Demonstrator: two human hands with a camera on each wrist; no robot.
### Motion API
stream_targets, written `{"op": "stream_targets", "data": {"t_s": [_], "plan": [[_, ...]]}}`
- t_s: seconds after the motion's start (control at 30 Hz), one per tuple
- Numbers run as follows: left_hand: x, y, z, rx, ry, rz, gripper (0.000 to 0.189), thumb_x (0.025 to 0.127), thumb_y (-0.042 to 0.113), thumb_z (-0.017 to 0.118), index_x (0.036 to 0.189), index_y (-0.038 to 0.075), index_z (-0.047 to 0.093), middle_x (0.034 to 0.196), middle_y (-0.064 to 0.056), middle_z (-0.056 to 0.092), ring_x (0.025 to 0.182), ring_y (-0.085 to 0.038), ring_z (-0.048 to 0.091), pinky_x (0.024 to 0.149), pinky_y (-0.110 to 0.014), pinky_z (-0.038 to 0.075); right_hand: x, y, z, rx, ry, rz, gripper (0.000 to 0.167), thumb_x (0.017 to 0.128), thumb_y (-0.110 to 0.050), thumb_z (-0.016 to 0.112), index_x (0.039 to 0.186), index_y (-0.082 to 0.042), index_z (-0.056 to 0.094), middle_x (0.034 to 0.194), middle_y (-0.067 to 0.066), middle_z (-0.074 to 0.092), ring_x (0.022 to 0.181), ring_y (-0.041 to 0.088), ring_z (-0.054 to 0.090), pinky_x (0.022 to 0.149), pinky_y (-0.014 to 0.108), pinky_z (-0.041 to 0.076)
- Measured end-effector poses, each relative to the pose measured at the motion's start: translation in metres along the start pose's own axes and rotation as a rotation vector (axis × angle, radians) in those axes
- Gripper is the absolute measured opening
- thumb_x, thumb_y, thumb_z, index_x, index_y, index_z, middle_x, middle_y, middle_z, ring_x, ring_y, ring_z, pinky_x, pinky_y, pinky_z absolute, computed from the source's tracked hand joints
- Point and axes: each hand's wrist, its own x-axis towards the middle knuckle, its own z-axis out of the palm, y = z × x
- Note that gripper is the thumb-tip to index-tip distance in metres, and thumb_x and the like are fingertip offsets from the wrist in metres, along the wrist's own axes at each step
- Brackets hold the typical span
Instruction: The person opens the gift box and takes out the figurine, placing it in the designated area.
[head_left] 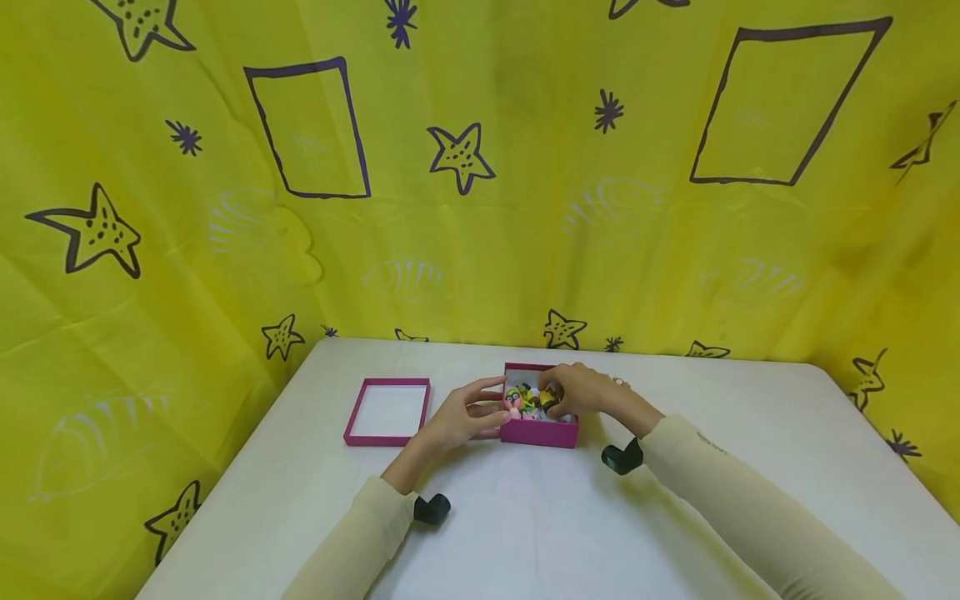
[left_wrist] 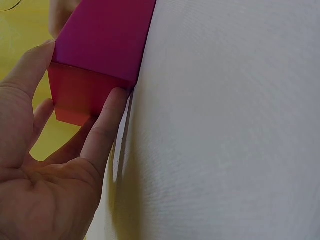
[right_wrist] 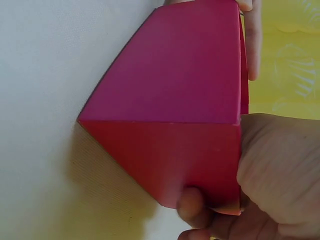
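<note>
Two at work: left grip [head_left: 463, 416] spread against magenta rectangular cardboard box [head_left: 538, 432], right grip [head_left: 583, 389] dipped inside, hold unclear. Box probably light, fairly stiff; best held by left and right walls.

I work in what looks like a curtained-off booth; the wider room is hidden. Star-patterned yellow cloth [head_left: 525, 233] hangs from my ten to two o'clock, around the white table [head_left: 510, 525].
</note>
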Motion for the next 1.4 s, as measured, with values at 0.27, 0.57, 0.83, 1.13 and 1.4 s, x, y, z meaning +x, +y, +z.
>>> {"op": "stream_targets", "data": {"t_s": [0.27, 0.57, 0.83, 1.13, 1.4], "plan": [[0.000, -0.001, 0.000, 0.022, 0.005, -0.007, 0.067, 0.096, 0.021, 0.075, 0.156, 0.018, 0.045, 0.141, -0.015, 0.060, 0.128, -0.034, 0.061, 0.095, -0.040, 0.058, -0.002, 0.001, 0.003, 0.052, 0.051, -0.016, 0.034, 0.084, -0.013, 0.086, 0.114, -0.005, 0.073, 0.089, 0.002, 0.064, 0.078, 0.019, 0.054, 0.069, 0.031, 0.048], [-0.001, -0.002, 0.001, 0.050, 0.008, -0.002, 0.068, 0.096, 0.023, 0.075, 0.157, 0.018, 0.044, 0.145, -0.016, 0.056, 0.129, -0.034, 0.060, 0.095, -0.040, 0.058, -0.007, 0.002, 0.004, 0.073, 0.093, -0.035, 0.039, 0.084, -0.014, 0.086, 0.118, -0.003, 0.071, 0.098, 0.006, 0.068, 0.085, 0.020, 0.057, 0.077, 0.036, 0.053], [-0.001, -0.003, 0.001, 0.033, 0.001, -0.004, 0.068, 0.096, 0.021, 0.075, 0.157, 0.017, 0.044, 0.147, -0.016, 0.054, 0.129, -0.034, 0.060, 0.094, -0.040, 0.059, -0.008, 0.006, 0.005, 0.082, 0.135, -0.070, 0.042, 0.083, -0.016, 0.088, 0.119, -0.003, 0.070, 0.101, 0.007, 0.069, 0.090, 0.021, 0.059, 0.082, 0.040, 0.054], [0.000, -0.003, 0.000, 0.034, -0.001, -0.007, 0.068, 0.097, 0.022, 0.075, 0.157, 0.018, 0.044, 0.148, -0.014, 0.054, 0.130, -0.035, 0.059, 0.097, -0.041, 0.057, -0.011, 0.008, 0.003, 0.110, 0.162, -0.085, 0.044, 0.082, -0.016, 0.089, 0.120, -0.004, 0.070, 0.096, 0.004, 0.066, 0.087, 0.020, 0.057, 0.078, 0.037, 0.052], [0.001, -0.002, 0.000, 0.036, 0.005, -0.024, 0.068, 0.096, 0.023, 0.075, 0.157, 0.019, 0.044, 0.146, -0.015, 0.056, 0.130, -0.034, 0.059, 0.096, -0.041, 0.058, -0.013, 0.009, -0.001, 0.154, 0.183, -0.104, 0.044, 0.082, -0.015, 0.088, 0.121, -0.004, 0.069, 0.093, 0.002, 0.064, 0.084, 0.021, 0.056, 0.072, 0.033, 0.048]]}}
